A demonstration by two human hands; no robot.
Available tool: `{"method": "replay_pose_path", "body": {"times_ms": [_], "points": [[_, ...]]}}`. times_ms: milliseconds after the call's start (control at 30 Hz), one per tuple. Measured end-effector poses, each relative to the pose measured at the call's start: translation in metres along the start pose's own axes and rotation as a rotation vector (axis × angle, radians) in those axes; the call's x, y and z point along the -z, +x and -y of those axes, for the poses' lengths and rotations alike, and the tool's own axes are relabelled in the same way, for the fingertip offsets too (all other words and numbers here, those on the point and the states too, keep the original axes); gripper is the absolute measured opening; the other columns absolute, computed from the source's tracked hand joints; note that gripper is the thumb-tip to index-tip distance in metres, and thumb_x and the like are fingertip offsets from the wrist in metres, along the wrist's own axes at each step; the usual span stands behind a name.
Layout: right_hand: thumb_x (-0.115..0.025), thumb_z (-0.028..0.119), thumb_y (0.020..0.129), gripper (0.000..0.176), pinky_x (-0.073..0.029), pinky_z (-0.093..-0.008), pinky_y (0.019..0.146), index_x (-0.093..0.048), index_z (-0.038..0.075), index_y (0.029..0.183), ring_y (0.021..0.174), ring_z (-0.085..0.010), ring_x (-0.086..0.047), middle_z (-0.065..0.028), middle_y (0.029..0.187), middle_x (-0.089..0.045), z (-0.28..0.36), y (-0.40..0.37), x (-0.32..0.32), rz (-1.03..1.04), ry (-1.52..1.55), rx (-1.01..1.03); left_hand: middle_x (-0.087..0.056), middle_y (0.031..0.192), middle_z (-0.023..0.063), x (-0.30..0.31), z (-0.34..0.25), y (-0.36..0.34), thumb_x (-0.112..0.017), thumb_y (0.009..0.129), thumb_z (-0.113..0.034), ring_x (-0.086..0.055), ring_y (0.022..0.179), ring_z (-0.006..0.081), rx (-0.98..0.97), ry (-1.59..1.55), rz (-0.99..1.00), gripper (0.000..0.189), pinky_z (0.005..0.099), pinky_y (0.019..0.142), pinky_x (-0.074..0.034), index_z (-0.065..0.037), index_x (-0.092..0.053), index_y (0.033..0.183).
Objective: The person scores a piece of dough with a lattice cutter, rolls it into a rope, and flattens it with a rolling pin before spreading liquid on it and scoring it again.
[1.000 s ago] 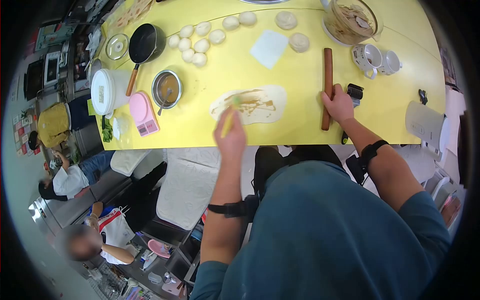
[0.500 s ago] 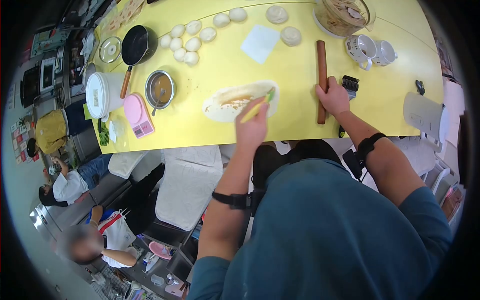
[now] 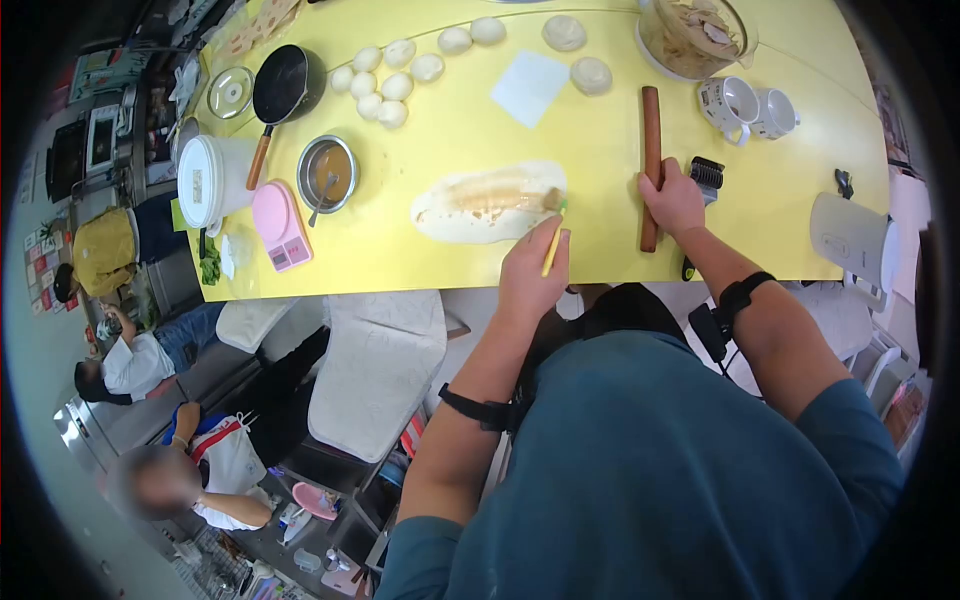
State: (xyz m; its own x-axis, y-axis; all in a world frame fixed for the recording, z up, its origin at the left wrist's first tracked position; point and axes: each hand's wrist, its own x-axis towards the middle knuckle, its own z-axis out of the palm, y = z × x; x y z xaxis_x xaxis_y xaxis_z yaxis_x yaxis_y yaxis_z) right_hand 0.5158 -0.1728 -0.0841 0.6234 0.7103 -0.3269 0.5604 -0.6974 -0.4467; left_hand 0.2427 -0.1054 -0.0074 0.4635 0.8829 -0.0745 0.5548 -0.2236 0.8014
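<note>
My left hand (image 3: 533, 275) grips a brush (image 3: 552, 245) with a yellow handle. Its bristles touch the right end of a long, flat oval of dough (image 3: 435, 215), which has a brown paste smeared along its middle. My right hand (image 3: 676, 203) is closed around a brown rolling pin (image 3: 651, 120) that lies on the yellow table (image 3: 400, 265). Behind the flat dough are a white square sheet (image 3: 528, 88) and several round dough balls (image 3: 427, 68). A metal bowl (image 3: 327, 174) holds brown paste and a spoon.
At the left are a black pan (image 3: 287, 85), a white tub (image 3: 203, 185) and a pink scale (image 3: 276, 215). Two cups (image 3: 728, 105), a glass bowl (image 3: 690, 40) and a black-toothed tool (image 3: 707, 175) are at the right. Several people are beyond the table's left side.
My left hand has moved right and tilted the brush, whose bristles are now at the dough's right end. The paste looks more spread out. The whole view has shifted slightly.
</note>
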Motion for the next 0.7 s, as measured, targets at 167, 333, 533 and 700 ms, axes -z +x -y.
{"method": "replay_pose_path", "body": {"times_ms": [167, 333, 533, 700], "points": [[-0.065, 0.053, 0.095, 0.053, -0.056, -0.0589, 0.083, -0.060, 0.004, 0.115, 0.092, -0.0494, -0.072, -0.0263, 0.096, -0.074, -0.006, -0.002, -0.001, 0.019, 0.001, -0.036, -0.076, 0.112, 0.0207, 0.038, 0.025, 0.018, -0.060, 0.106, -0.024, -0.072, 0.105, 0.0397, 0.221, 0.029, -0.071, 0.027, 0.0439, 0.093, -0.057, -0.004, -0.073, 0.119], [-0.064, 0.049, 0.093, 0.049, -0.057, -0.0589, 0.082, -0.057, 0.005, 0.114, 0.090, -0.0489, -0.072, -0.0284, 0.091, -0.073, -0.007, -0.002, 0.012, 0.015, 0.013, -0.023, -0.075, 0.112, 0.0224, 0.086, 0.048, 0.019, -0.060, 0.104, -0.021, -0.072, 0.104, 0.0396, 0.086, 0.239, -0.353, 0.030, 0.0461, 0.092, -0.058, 0.000, -0.071, 0.122], [-0.066, 0.046, 0.093, 0.046, -0.058, -0.0579, 0.080, -0.058, 0.004, 0.109, 0.087, -0.0491, -0.072, -0.0267, 0.090, -0.073, -0.006, -0.005, 0.007, 0.012, 0.000, -0.002, -0.074, 0.111, 0.0233, 0.026, 0.028, -0.008, -0.065, 0.101, -0.021, -0.070, 0.104, 0.0443, 0.000, 0.293, -0.015, 0.030, 0.0494, 0.091, -0.058, -0.005, -0.070, 0.125], [-0.065, 0.051, 0.093, 0.058, -0.057, -0.0580, 0.084, -0.059, 0.005, 0.128, 0.095, -0.0477, -0.072, -0.0266, 0.098, -0.074, -0.020, 0.005, -0.008, -0.011, -0.014, 0.058, -0.076, 0.109, 0.0206, -0.011, 0.006, -0.002, -0.059, 0.107, -0.029, -0.073, 0.104, 0.0403, 0.221, 0.063, 0.024, 0.031, 0.0480, 0.092, -0.057, -0.003, -0.071, 0.118]]}}
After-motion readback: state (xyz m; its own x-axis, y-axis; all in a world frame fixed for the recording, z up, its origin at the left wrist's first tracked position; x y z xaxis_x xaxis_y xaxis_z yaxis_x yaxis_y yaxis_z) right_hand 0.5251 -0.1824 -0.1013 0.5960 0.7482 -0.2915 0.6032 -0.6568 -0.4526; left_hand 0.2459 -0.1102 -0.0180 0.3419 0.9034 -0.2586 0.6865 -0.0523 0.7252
